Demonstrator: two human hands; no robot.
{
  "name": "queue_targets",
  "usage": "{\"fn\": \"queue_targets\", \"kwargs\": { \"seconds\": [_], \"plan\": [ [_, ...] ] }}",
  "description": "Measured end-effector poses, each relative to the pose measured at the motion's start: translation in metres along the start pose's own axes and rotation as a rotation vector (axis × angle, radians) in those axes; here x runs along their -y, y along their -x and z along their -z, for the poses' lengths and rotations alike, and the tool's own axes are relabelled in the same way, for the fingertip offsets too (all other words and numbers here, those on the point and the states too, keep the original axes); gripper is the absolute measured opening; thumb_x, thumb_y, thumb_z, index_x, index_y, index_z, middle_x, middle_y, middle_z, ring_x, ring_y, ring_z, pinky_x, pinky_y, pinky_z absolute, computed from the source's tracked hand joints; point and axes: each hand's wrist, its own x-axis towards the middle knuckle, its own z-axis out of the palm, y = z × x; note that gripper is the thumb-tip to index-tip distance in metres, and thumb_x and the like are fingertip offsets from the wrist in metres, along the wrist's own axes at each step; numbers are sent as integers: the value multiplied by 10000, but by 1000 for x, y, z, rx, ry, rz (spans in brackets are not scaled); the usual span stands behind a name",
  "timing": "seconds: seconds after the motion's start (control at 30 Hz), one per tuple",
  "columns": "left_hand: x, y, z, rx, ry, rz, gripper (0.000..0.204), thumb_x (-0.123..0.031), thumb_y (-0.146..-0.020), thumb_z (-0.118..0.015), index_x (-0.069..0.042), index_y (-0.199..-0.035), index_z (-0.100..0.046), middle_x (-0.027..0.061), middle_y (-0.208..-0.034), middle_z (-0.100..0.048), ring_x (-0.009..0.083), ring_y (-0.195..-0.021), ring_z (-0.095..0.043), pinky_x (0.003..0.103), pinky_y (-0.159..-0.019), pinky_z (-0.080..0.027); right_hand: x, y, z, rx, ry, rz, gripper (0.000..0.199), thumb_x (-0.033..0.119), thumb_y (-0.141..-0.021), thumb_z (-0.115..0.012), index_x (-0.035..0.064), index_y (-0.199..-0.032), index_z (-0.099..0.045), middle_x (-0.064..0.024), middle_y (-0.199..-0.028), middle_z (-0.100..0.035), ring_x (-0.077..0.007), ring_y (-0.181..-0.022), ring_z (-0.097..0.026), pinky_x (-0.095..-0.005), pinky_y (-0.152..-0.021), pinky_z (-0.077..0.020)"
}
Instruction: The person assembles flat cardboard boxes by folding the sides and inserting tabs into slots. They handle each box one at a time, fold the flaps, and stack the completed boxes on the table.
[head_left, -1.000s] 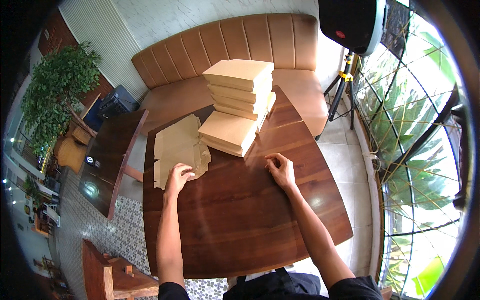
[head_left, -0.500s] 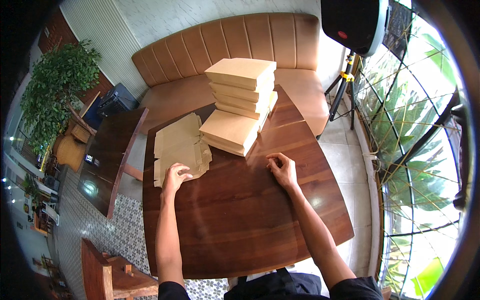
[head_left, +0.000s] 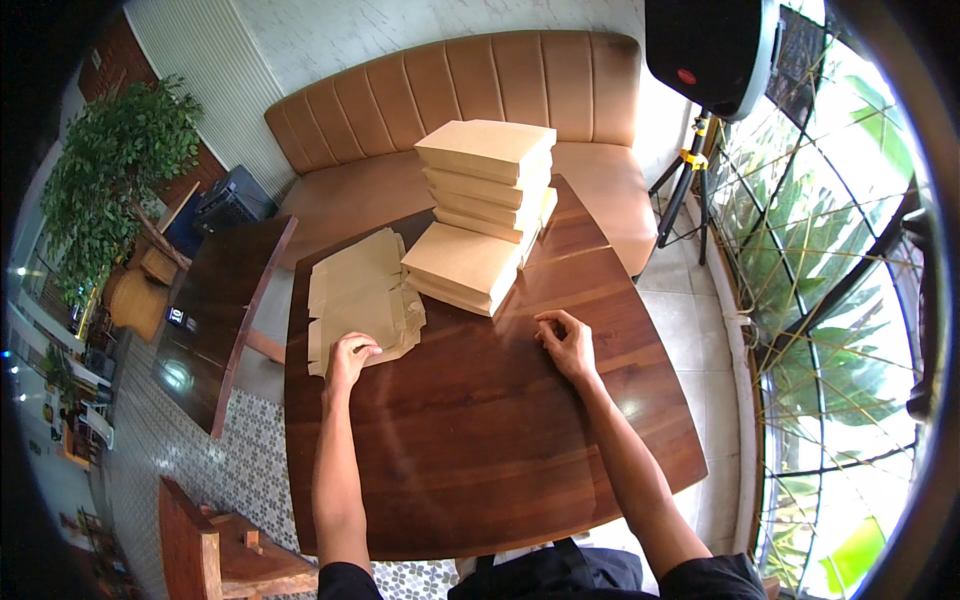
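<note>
A flat, unfolded brown cardboard box blank (head_left: 350,280) lies on the left part of the dark wooden table (head_left: 470,430). Over its near end is my left hand (head_left: 350,358), fingers curled and thumb drawn in to them; I see nothing held. My right hand (head_left: 568,345) sits above bare wood to the right, its fingers loosely bent with a gap between thumb and forefinger. Beyond the hands rises a tall stack of folded brown cardboard boxes (head_left: 485,145). A shorter pile of the same boxes (head_left: 465,258) stands against its near side, right of the blank.
A curved brown padded bench (head_left: 450,85) runs behind the table. To the right are a black speaker (head_left: 710,50) on a tripod and a window with a metal grille (head_left: 830,300). Another dark table (head_left: 220,310) is on the left, with a wooden chair (head_left: 225,550) at the lower left.
My left thumb has closed in toward the fingers. My right hand keeps nearly the same pose; the boxes and the blank stay in place.
</note>
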Motion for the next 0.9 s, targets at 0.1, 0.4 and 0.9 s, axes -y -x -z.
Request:
{"fn": "queue_targets", "kwargs": {
  "seconds": [0.1,0.4,0.9],
  "plan": [
    [-5,-1,1,-51,-83,-69,132,-57,-927,-754,22,-1033,-757,164,-974,-752,349,-935,-717,429,-847,-566,0,0,0,-3,22,-14,144,99,-1011,-687,1,-1094,-752,-125,-892,-786,-161,-839,-773,-310,-780,-595],
    [-40,-16,34,-371,-435,-285,144,-83,-1040,-612,-8,-1160,-639,186,-1040,-676,397,-995,-656,486,-866,-536,-3,0,0,-11,-32,16,155,100,-1003,-689,-1,-1099,-758,-119,-869,-778,-140,-792,-736,-298,-763,-574],
    [-113,150,95,-1092,-231,-209,122,-35,-1083,-583,71,-1130,-622,190,-1039,-696,317,-938,-670,412,-880,-552,5,14,4,17,-89,19,182,142,-1010,-702,-8,-1096,-760,-108,-896,-788,-135,-795,-745,-305,-739,-582]
  ]
}}
